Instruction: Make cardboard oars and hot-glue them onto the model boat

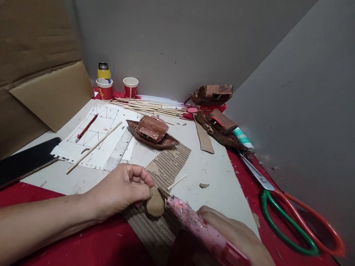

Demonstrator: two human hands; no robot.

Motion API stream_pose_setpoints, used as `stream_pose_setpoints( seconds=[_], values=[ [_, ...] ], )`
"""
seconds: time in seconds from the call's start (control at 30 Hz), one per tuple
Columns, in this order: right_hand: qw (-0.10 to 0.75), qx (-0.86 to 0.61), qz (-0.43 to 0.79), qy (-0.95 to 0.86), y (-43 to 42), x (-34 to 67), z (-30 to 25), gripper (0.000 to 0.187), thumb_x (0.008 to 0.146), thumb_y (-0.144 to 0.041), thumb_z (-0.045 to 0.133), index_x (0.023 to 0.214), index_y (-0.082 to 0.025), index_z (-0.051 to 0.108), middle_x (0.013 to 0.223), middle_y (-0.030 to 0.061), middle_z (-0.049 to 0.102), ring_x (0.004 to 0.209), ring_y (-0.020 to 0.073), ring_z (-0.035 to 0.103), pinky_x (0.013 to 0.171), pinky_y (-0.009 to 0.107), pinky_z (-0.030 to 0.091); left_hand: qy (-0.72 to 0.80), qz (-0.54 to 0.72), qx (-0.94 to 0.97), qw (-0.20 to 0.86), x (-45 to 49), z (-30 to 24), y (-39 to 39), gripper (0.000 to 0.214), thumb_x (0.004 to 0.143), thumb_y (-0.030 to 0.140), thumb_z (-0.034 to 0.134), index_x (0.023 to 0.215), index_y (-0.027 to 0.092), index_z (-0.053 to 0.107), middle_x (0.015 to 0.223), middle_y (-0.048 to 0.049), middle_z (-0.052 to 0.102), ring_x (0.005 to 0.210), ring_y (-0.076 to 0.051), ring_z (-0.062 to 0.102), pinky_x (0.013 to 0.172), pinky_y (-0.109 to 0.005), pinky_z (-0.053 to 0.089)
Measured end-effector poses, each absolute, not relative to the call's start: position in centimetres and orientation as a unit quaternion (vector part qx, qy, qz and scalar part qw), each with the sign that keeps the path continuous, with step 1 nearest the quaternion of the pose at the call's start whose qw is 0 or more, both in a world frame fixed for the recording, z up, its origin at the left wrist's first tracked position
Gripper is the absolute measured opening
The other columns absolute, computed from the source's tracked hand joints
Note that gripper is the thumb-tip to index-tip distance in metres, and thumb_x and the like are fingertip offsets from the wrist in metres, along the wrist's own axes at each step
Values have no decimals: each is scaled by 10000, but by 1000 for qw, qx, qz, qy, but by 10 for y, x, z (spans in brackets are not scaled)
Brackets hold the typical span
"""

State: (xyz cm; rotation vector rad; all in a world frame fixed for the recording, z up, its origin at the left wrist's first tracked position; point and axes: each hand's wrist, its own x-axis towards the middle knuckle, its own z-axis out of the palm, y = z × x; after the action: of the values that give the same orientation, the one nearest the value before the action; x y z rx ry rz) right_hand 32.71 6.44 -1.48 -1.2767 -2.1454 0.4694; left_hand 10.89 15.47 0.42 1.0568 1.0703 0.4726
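Between thumb and fingers, my left hand [130, 188] pinches a small rounded cardboard piece [156, 204] by its edge. My right hand [230, 229] is wrapped round a pink, glue-smeared hot glue gun [191, 218]; the gun's body hides most of the fingers. The gun's nozzle tip is at the upper edge of the cardboard piece; whether it touches I cannot tell. Under both lies a strip of corrugated cardboard [173, 164]. Just beyond stands a small brown model boat [152, 132] with a curved roof.
Scissors [266, 184] with green and red handles lie at the right, beside two more model boats [216, 94]. Wooden sticks [146, 105] and paper cups [130, 88] are at the back. A drawing [91, 125], pencil [86, 128], ruler [118, 152] and black flat object [23, 161] lie left.
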Motion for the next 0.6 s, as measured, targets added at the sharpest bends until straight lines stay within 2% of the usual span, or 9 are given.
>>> stream_pose_setpoints(
  seconds=[0.1,0.2,0.4,0.6],
  values=[
    [317,-433,222,-815,68,329,-17,124,835,-269,539,746,-229,462,628,-23,502,509,119,484,457,244,350,483,223,483,696,109,3,156,130,560,165,567,688,152,587,471,46,539,438,-72,434,443,-193,277],
    [308,-429,233,-816,69,331,-20,118,804,-223,564,799,-236,447,652,-41,470,516,109,462,471,240,330,482,226,486,694,109,1,155,123,567,164,573,689,150,585,470,51,523,442,-69,423,452,-196,281],
    [306,-446,215,-813,67,331,-20,240,818,-275,583,729,-239,364,613,-58,417,478,99,417,452,244,301,477,229,484,698,109,2,153,123,585,152,590,707,146,582,494,60,507,460,-57,393,464,-194,265],
    [326,-459,203,-801,62,328,-19,173,829,-277,608,726,-234,477,562,-51,436,437,103,418,431,253,298,485,240,482,689,108,5,154,120,583,160,584,703,158,572,478,64,505,451,-66,407,466,-203,277]
  ],
)
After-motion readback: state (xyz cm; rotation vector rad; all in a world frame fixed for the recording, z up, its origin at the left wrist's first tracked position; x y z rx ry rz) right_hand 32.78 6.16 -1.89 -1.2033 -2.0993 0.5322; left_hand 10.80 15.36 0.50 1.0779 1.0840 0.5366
